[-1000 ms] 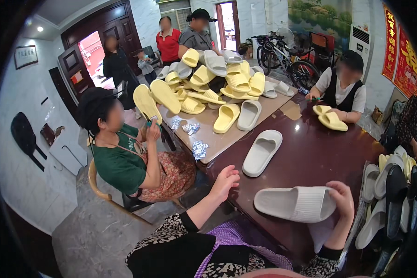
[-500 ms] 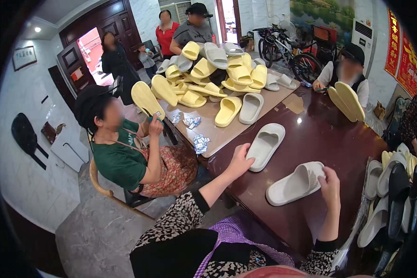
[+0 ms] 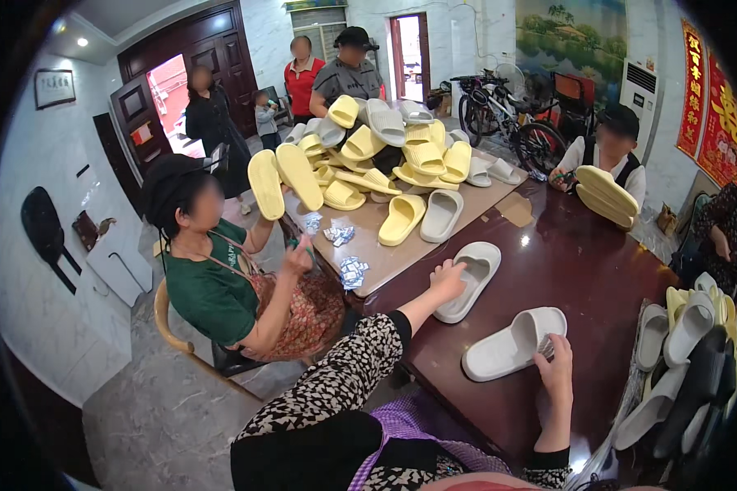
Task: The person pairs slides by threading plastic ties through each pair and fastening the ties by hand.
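Note:
Two light grey slippers lie on the dark red table (image 3: 606, 270) in front of me. Over the farther slipper (image 3: 481, 260), my left hand (image 3: 449, 281) reaches in from its near side, fingers stretched out toward the foot opening and touching the slipper. Sole down, the nearer slipper (image 3: 499, 352) points its strap end to the right. Beside that strap is my right hand (image 3: 557, 364), its thumb and fingers bent and apart, with the fingertips at the strap's edge. Neither hand has a slipper lifted off the table.
A heap of yellow and grey slippers (image 3: 360, 147) covers the brown board (image 3: 458, 214) beyond, near small packets (image 3: 353, 272). At left, a seated co-worker (image 3: 213, 262) holds yellow slippers (image 3: 299, 176); another (image 3: 618, 147) sits far right with yellow ones (image 3: 606, 196). More slippers (image 3: 688, 327) are stacked at right.
My left hand has moved from the farther slipper's outer edge to over its opening. The right hand has slid along the nearer slipper's strap. The co-worker at left has raised the yellow slippers.

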`<state>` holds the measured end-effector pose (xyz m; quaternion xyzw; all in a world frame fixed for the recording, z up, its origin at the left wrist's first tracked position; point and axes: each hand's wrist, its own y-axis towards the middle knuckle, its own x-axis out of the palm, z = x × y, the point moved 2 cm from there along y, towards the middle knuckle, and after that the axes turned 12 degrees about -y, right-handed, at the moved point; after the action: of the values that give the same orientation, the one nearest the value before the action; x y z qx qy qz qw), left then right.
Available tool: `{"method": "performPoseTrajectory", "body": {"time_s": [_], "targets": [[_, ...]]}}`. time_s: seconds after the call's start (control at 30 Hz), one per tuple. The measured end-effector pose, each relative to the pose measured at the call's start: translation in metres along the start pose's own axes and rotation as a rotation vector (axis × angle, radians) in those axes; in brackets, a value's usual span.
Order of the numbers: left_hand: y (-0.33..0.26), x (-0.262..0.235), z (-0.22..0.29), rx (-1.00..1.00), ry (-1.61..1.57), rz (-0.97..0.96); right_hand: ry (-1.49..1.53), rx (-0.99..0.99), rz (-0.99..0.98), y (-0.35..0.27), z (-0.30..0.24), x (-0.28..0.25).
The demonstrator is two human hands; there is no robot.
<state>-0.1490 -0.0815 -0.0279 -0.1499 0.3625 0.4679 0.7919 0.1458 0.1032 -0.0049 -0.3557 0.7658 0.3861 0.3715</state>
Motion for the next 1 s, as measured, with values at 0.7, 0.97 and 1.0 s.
{"method": "performPoseTrajectory", "body": {"time_s": [0.7,0.97,1.0], "targets": [[-0.082,0.072,0.045,0.336,-0.111,0.064,0.26,0.065,0.095,0.011,0.039,0.016],[-0.113,0.064,0.039,0.365,-0.183,0.06,0.276,0.095,0.088,-0.003,0.049,0.027],[-0.112,0.065,0.037,0.369,-0.195,0.072,0.242,0.065,0.117,-0.003,0.047,0.027]]}}
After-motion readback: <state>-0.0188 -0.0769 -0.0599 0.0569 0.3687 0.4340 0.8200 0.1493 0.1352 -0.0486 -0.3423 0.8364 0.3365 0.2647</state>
